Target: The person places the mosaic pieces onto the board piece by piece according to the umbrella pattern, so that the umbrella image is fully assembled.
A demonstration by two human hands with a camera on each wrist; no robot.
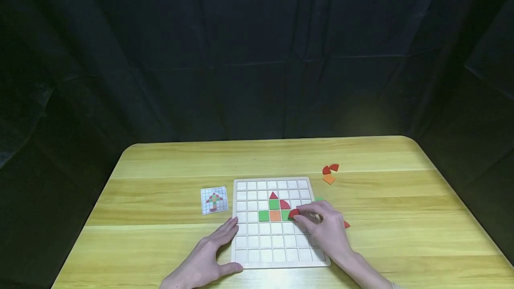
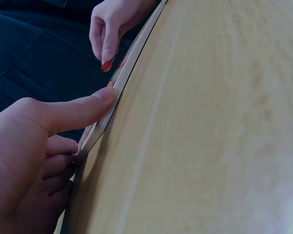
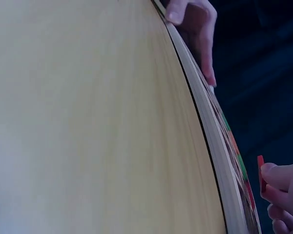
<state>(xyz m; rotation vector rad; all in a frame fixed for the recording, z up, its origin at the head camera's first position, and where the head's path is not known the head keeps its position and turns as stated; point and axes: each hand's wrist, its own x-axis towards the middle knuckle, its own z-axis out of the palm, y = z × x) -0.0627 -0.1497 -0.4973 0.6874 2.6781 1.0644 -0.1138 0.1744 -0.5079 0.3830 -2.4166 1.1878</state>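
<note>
The layout on the pale wooden grid board with white cells (image 1: 265, 253), low in the middle of the head view, looks about half done. A red triangle (image 1: 273, 196) tops a green square (image 1: 274, 205), with a red quarter-round tile (image 1: 284, 204) to its right; beneath sit a left green square (image 1: 263, 216), an orange square (image 1: 275, 216) and a right green square (image 1: 285, 215). Judged against the small printed pattern card (image 1: 214, 200) left of the board, the left-hand red shapes and the lower stem are missing.

The right hand (image 1: 329, 231) pinches a red curved-edged tile (image 1: 294, 214) between thumb and fingers, apparently just above the board, right of the green square. The left hand (image 1: 206, 255) lies with fingers extended and thumb spread, touching the board's lower left edge; it grips no tile.

On the wooden tabletop (image 1: 160, 235), two loose red tiles (image 1: 327, 170) and an orange tile (image 1: 329, 179) lie upper right of the board. The right hand partly covers a green piece (image 1: 319, 199) and another red piece (image 1: 346, 225), so their shapes cannot be told, and hides some right-hand cells. Both wrist views show the board almost edge-on; the card's details are too small to read surely.
</note>
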